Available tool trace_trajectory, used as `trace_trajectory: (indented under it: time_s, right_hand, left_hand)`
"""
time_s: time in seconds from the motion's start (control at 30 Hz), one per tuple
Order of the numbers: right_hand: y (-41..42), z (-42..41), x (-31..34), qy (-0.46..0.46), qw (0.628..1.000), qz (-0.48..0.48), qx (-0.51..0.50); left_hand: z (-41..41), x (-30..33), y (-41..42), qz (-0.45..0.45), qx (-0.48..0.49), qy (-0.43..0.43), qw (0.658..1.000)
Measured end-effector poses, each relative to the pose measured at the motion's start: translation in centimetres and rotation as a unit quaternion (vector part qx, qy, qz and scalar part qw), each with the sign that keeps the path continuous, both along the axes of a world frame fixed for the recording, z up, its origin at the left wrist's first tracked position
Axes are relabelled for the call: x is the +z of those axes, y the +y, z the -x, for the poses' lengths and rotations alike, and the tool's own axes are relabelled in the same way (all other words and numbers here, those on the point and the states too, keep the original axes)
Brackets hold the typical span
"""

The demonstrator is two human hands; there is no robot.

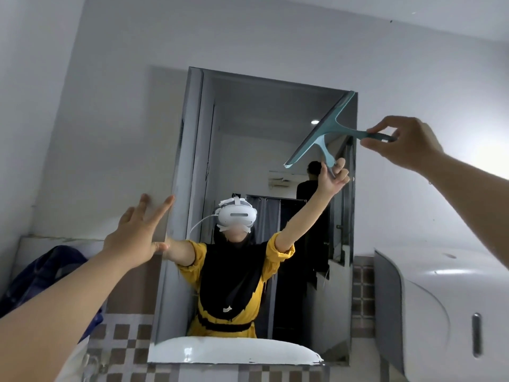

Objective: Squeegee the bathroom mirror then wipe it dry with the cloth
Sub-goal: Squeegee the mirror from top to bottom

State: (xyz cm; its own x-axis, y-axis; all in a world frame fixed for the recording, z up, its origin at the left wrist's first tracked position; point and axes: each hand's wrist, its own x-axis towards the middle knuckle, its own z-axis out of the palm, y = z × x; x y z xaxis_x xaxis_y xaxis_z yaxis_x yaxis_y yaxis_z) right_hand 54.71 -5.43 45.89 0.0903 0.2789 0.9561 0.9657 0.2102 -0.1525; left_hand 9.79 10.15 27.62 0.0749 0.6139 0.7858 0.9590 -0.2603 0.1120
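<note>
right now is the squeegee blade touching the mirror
Touching: in the head view the squeegee blade meets its own reflection with no gap, at the mirror's top right corner.

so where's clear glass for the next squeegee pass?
Free: the mirror left of the squeegee, across to the left frame, and everything below the blade. Crowded: top right corner, where the right hand holds the handle; left edge, where the left hand braces.
</note>
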Motion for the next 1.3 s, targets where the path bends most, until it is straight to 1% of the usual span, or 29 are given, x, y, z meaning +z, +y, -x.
trace_trajectory:
  time_s: [0.23, 0.37, 0.5, 0.63, 0.73, 0.8, 0.9, 1.0, 1.23, 1.3]
  right_hand:
    - [1.4, 2.4, -3.3, 0.087, 0.996, -0.011, 0.014]
    - [2.1, 4.3, -4.9, 0.113, 0.993, -0.008, 0.021]
    - [2.7, 7.1, -5.9, 0.149, 0.988, 0.000, 0.043]
    - [3.9, 11.3, -7.2, 0.205, 0.978, -0.026, 0.041]
    - [4.9, 15.0, -8.0, 0.305, 0.946, -0.049, 0.098]
    - [5.5, 17.1, -8.4, 0.379, 0.910, -0.067, 0.156]
    - [5.9, 19.8, -8.8, 0.456, 0.860, -0.106, 0.204]
    - [6.1, 22.5, -9.3, 0.494, 0.829, -0.127, 0.229]
    - [7.2, 29.8, -11.2, 0.514, 0.795, -0.104, 0.304]
    - [7.3, 31.2, -11.4, 0.527, 0.780, -0.103, 0.321]
  left_hand:
    - [0.1, -0.1, 0.4, -0.008, -0.008, -0.001, 1.000]
    - [0.2, -0.2, 0.6, -0.009, -0.021, -0.002, 1.000]
    - [0.2, -0.1, 0.5, -0.006, -0.034, -0.003, 0.999]
    - [0.2, -0.1, 0.5, -0.002, -0.042, -0.007, 0.999]
    - [0.1, -0.2, 0.4, 0.009, -0.047, -0.017, 0.999]
    - [0.0, -0.2, 0.1, 0.021, -0.052, -0.028, 0.998]
    - [-0.1, -0.2, -0.3, 0.028, -0.051, -0.033, 0.998]
    - [-0.2, -0.1, -0.9, 0.034, -0.049, -0.034, 0.998]
    - [-0.2, 0.0, -1.0, 0.038, -0.042, -0.034, 0.998]
    - [-0.2, 0.0, -0.9, 0.040, -0.044, -0.033, 0.998]
